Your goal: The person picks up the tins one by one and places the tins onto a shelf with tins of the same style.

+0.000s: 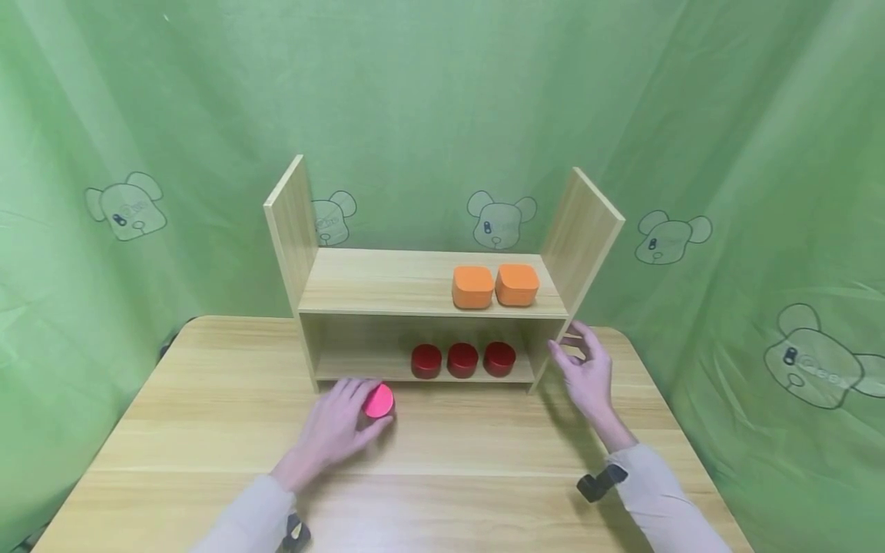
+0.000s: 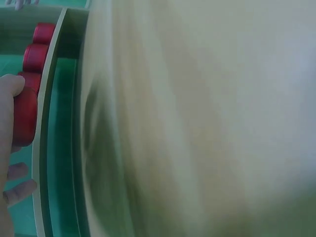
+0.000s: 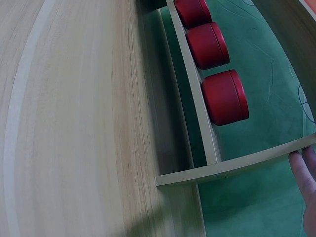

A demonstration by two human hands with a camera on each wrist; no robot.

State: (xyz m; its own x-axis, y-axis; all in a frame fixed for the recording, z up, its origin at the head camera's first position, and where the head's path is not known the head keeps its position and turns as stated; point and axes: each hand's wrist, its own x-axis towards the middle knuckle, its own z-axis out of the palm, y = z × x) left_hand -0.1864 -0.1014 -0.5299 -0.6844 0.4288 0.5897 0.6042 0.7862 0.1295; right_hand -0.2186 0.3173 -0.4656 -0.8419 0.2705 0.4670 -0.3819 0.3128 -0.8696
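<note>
My left hand (image 1: 336,425) grips a round red tin (image 1: 379,401) between thumb and fingers, just in front of the lower shelf's left half. In the left wrist view the same tin (image 2: 24,117) is seen side-on, near the shelf edge. On the lower shelf (image 1: 366,367) of a wooden rack stand three dark red round tins (image 1: 462,360) in a row. Beside the rack's right side panel (image 1: 584,230) is my right hand (image 1: 588,376), its fingertips touching the panel edge and holding no tin. In the right wrist view its fingers (image 3: 302,173) rest against that panel.
Two orange rounded-square tins (image 1: 473,287) stand on the right of the upper shelf (image 1: 380,280). The rack's left panel (image 1: 290,223) rises above that shelf. Everything stands on a wooden table (image 1: 484,461), with a green curtain (image 1: 415,100) behind and at the sides.
</note>
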